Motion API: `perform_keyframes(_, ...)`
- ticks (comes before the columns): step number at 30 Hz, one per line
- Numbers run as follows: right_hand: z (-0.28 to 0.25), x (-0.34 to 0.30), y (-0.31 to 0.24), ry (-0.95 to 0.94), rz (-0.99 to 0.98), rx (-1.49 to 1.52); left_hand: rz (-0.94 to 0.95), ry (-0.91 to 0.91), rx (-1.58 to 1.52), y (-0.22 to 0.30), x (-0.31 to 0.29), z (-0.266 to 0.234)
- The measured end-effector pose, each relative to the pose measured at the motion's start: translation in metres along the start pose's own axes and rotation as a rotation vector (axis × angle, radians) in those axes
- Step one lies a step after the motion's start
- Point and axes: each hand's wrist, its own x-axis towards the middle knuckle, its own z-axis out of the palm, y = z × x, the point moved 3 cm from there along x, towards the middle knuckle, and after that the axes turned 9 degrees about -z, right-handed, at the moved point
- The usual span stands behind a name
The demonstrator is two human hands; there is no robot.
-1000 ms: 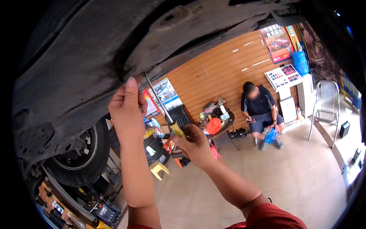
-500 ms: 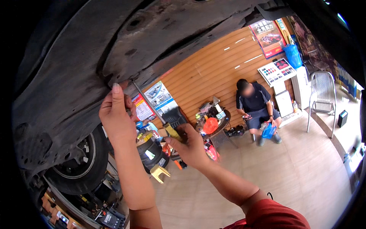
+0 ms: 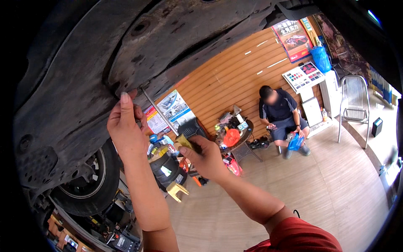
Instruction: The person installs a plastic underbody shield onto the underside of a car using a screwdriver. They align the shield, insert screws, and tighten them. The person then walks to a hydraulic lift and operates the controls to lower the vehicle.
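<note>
Above me spreads the dark underbody panel (image 3: 138,54) of a raised car. My right hand (image 3: 205,157) grips the yellow handle of a screwdriver (image 3: 160,112). Its long metal shaft slants up and left, and the tip meets the panel's lower edge. Just left of that tip, my left hand (image 3: 128,126) is raised against the panel with its fingers curled in. The thumb points upward; a small dark thing may sit between the fingers, too hidden to name.
A car wheel (image 3: 88,176) hangs at the lower left. Below my hands stand stacked tyres (image 3: 168,170) and a small yellow stool (image 3: 177,191). Farther off, a person (image 3: 279,109) sits beside a cluttered round table (image 3: 237,145). A metal chair (image 3: 354,105) is at the right.
The screwdriver's handle has turned a little in my right hand, which has shifted slightly. My left hand stays by the panel edge. The view has tilted slightly.
</note>
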Motion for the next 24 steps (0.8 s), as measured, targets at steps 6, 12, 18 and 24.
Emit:
perform_keyframes(6, 0.01, -0.006, -0.001, -0.276, 0.944, 1.049, -0.038, -0.017, 0.03, 0.001, 0.003, -0.001)
perform_keyframes(12, 0.008, -0.002, -0.002, -0.077, 0.201, 0.106, -0.041, -0.02, 0.011, -0.001, 0.003, -0.002)
perform_keyframes(18, 0.017, -0.005, 0.005, -0.253, 1.029, 1.381, -0.031, -0.02, 0.048, 0.005, 0.006, 0.0)
perform_keyframes(24, 0.018, -0.005, 0.001, -0.315, 0.76, 0.794, -0.02, 0.006, 0.004, 0.001, 0.003, 0.002)
